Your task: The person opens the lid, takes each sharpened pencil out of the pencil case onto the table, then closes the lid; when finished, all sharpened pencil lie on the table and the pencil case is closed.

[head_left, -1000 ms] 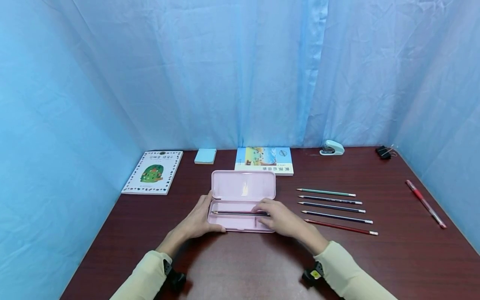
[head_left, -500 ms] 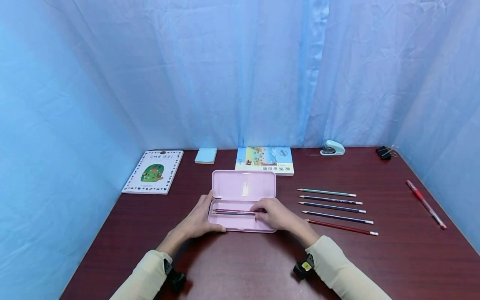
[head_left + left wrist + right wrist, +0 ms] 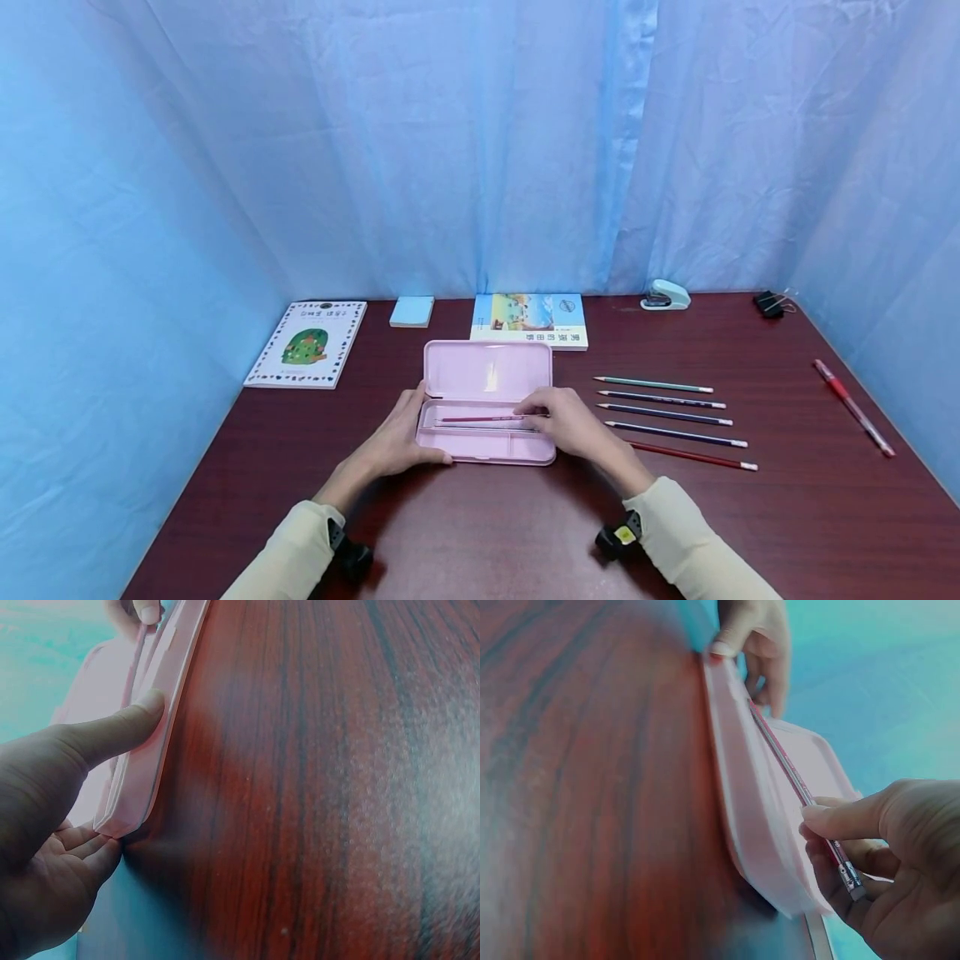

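An open pink pencil case (image 3: 457,450) lies on the table with its lid raised toward the back. My left hand (image 3: 393,437) grips its left end, thumb on the front edge and fingers around the end, as the left wrist view also shows. My right hand (image 3: 566,425) pinches a red pencil (image 3: 784,761) near its eraser end, between thumb and fingers. This pencil slants over the case's back compartment, its tip toward the left end. Below it in the head view, a thin dark pencil (image 3: 480,428) lies in the case, partly hidden by the right hand.
Several pencils (image 3: 663,409) lie in a row right of the case, with a red pen (image 3: 855,408) farther right. Along the back are a white book (image 3: 315,346), sticky notes (image 3: 412,311), another book (image 3: 529,321), a stapler (image 3: 665,295) and a binder clip (image 3: 768,304).
The red pencil has come apart from the dark one beside it and its eraser end is lifted. My right hand shifted left, then back right. The left hand stays in place.
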The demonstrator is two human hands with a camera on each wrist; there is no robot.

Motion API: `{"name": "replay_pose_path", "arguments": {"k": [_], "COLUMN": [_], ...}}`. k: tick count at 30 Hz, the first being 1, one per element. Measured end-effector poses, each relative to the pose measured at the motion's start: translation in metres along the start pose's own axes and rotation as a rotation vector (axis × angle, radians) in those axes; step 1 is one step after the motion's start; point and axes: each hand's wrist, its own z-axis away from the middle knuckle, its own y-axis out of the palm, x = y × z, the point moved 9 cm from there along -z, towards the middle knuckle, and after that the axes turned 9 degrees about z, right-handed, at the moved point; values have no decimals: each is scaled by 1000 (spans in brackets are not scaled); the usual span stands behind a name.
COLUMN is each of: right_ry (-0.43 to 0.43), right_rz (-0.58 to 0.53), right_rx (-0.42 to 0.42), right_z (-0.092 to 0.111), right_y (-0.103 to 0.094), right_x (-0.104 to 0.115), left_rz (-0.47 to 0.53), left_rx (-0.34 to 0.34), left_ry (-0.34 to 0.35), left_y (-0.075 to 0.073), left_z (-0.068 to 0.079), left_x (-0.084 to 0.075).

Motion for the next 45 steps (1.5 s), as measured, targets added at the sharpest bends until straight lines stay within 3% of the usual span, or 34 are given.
{"name": "replay_pose_path", "arguments": {"k": [9,22,29,34,45], "right_ry": [117,201,288,344,296], "right_rz": [-1,138,183,214,275], "right_rx": [-28,-88,-78,-91,-214], "right_z": [36,132,175,189,196], "right_y": [-35,-86,-100,-102,-111], "right_x": [-40,-95,-117,-129,-132], "left_rz": [-2,3,-5,-14,-17], "left_rx": [8,8,3,2,5], "left_ry": [-8,-19,-20,-22,-26], "left_y": [1,2,1,1,1], "left_z": [0,0,0,1,1], "left_x": [0,0,1,2,0]}}
